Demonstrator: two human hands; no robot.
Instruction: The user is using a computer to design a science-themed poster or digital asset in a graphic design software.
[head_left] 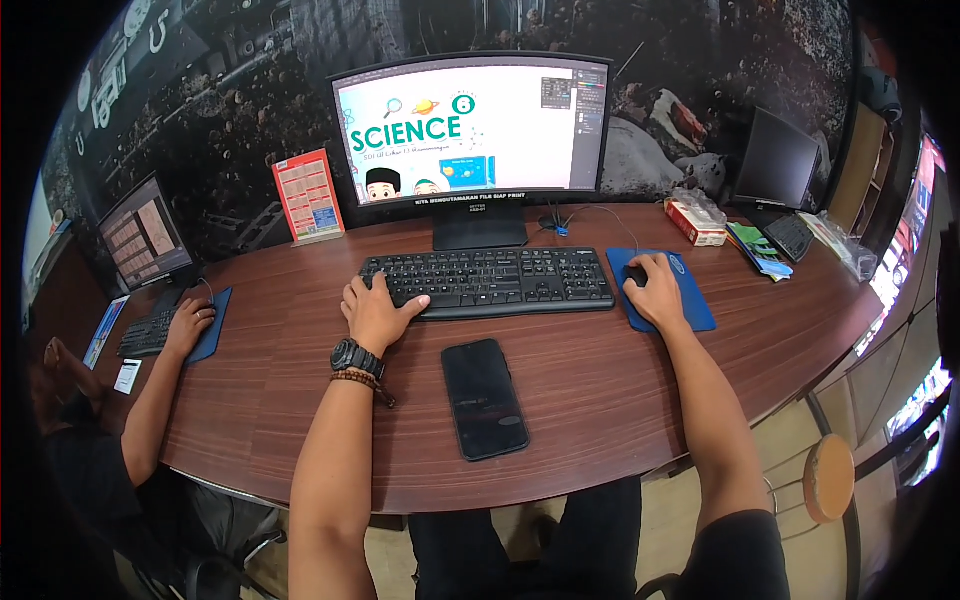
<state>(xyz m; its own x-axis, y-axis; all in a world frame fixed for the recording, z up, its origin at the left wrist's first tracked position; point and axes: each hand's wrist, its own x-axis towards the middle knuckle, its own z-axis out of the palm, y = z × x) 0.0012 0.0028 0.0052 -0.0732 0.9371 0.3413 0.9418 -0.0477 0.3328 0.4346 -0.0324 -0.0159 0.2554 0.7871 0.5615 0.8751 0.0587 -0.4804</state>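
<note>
While dark-trousered legs [600, 535] sit under the near edge of the table [250, 420], a black phone [485, 400] lies flat on top, dark screen up, between the forearms. Round stool [829, 478] off to the right, below table level.

Left wrist: black watch [353, 354], beaded bracelet [362, 379] just below it. Left hand [380, 312] is open, fingers spread over the left end of the black keyboard [545, 282], thumb out by its front edge. Right hand [657, 292] is curled over a dark mouse [637, 275], gripping it; mouse sits on a blue pad [690, 312], just right of the keyboard.

Far left, co-worker's hand [190, 322] rests on another blue pad [212, 340], beside a second keyboard [146, 334]; can't tell what's under the palm. Tilted screen [147, 238] behind that.

Behind the main keyboard: curved monitor [500, 130] on a black stand [480, 230], showing a page with big green lettering, a planet and two cartoon figures. Red-and-white calendar [308, 198] stands to its left. To its right: red-and-white box [694, 224], colourful booklets [758, 252], third keyboard [789, 238], dark screen [777, 160]. Last layer: wall [250, 90] with a dark rocky print.
</note>
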